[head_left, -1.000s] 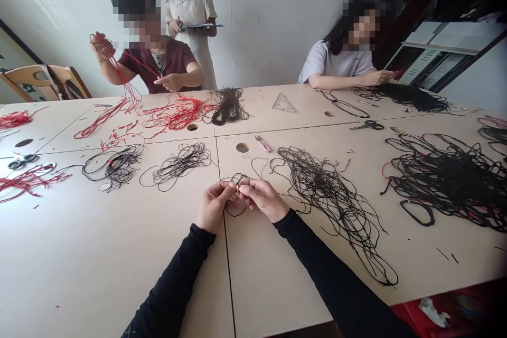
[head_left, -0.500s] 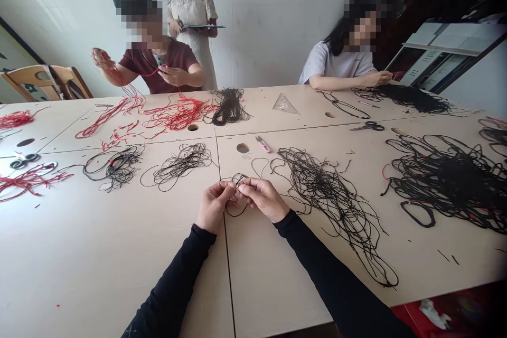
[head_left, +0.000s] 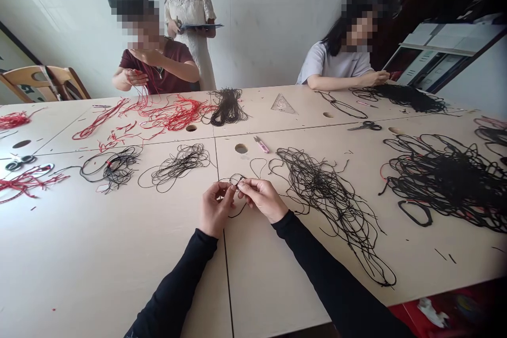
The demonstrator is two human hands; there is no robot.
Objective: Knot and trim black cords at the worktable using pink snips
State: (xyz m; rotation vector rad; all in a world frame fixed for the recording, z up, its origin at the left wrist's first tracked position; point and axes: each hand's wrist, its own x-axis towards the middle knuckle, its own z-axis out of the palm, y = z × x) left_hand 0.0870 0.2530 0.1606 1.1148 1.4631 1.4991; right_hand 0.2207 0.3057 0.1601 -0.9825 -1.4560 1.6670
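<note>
My left hand (head_left: 214, 208) and my right hand (head_left: 262, 198) meet over the table's middle seam, fingertips pinched together on one thin black cord (head_left: 236, 179). The cord loops above and below my fingers and lies partly on the table. Both arms wear black sleeves. A spread tangle of black cords (head_left: 328, 195) lies just right of my right hand. Two smaller black cord bundles (head_left: 179, 165) lie to the upper left.
Pink snips (head_left: 261, 143) and a cable hole (head_left: 241, 148) sit beyond my hands. A big black cord heap (head_left: 443, 177) fills the right side, scissors (head_left: 366, 126) behind it. Red cords (head_left: 170, 113) lie before a seated person; another person sits at the far right, one stands behind.
My hands stay pinched on the cord, shifting only slightly. The person across lowered a raised hand with the red cords down toward the chest and brought the other hand up near the face.
</note>
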